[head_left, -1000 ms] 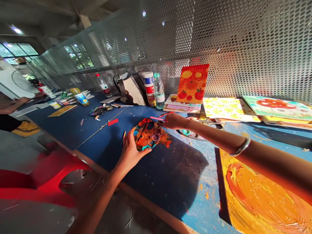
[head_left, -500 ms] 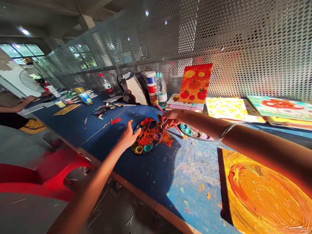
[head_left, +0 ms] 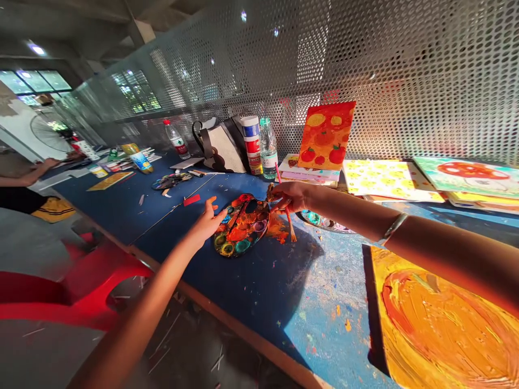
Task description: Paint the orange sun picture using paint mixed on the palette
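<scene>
**At the blue work table: paintbrush pinched in right hand, left hand spread beside palette**

On the paint-spattered blue table (head_left: 324, 308), the mixing palette (head_left: 242, 229) lies flat, crusted with orange, red, green and blue paint. An orange paint smear (head_left: 279, 229) marks the tabletop just beside it.

The right hand (head_left: 294, 195) is over the palette's far end, its fingers pressed together and pinching the red-handled paintbrush (head_left: 287, 202). The brush stands tilted, bristles down, and the bristles are clear of the palette. The left hand (head_left: 206, 224) is open, fingers spread, at the palette's near edge. Contact with the palette cannot be confirmed.

A second paint-covered palette (head_left: 324, 224) lies just beyond the right hand. Along the perforated metal screen (head_left: 405, 70) stand a water bottle (head_left: 268, 148), a paint jar (head_left: 250, 143) and an upright apple painting (head_left: 326, 135). A large orange painting (head_left: 446, 324) lies at lower right. A red plastic chair (head_left: 68, 286) stands below the table edge. Far left, a co-worker's arm (head_left: 40, 170) rests near the table.
</scene>
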The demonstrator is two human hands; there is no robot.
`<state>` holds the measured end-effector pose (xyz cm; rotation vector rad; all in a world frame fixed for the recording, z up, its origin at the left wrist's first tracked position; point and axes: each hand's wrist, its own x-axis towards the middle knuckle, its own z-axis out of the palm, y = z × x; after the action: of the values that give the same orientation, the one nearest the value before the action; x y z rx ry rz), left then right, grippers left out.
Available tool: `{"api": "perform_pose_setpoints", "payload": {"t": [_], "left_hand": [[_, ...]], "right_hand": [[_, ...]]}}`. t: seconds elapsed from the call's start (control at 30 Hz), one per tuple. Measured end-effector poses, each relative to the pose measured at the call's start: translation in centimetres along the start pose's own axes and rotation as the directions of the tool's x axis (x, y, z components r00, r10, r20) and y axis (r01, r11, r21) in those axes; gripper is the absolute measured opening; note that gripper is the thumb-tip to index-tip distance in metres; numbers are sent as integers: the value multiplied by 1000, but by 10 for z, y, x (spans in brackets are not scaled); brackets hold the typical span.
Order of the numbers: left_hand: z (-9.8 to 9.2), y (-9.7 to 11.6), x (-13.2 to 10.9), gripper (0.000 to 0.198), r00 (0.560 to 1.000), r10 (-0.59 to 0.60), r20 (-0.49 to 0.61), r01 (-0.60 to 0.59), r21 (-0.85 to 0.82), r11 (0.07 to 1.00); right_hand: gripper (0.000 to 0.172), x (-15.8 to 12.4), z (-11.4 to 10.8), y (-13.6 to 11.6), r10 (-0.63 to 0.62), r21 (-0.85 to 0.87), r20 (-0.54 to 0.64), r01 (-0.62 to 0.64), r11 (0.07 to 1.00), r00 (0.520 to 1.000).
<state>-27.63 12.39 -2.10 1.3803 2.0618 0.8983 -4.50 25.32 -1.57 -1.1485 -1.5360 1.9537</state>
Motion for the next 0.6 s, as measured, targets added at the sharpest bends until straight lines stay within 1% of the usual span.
{"api": "perform_pose_setpoints", "payload": {"t": [0.1,0.2,0.27,0.33,0.43,0.53,0.6], "left_hand": [[-2,0,-2,70,999,8,31,-8,-20,1000],[-1,-2,-6,98,988,85,127,-84,-9,996],[-1,-1,-11,113,965,151,213,-163,38,986],[-1,1,-16,118,945,177,277,-215,117,970],[-1,6,-21,123,928,148,342,-237,232,943],[-2,9,-20,125,926,118,358,-229,286,930],[-4,8,-18,121,933,109,343,-208,267,941]], "right_hand": [[22,-8,5,-3,45,114,44,-49,992,998],[23,-14,6,-4,61,201,80,-76,977,995],[23,-16,6,-4,61,246,89,-81,966,994],[21,-16,6,-3,63,284,81,-84,955,995],[21,-15,10,-2,71,333,47,-83,939,996],[21,-15,16,-2,73,375,22,-76,924,997],[21,-15,21,-2,70,400,4,-66,914,998]]}}
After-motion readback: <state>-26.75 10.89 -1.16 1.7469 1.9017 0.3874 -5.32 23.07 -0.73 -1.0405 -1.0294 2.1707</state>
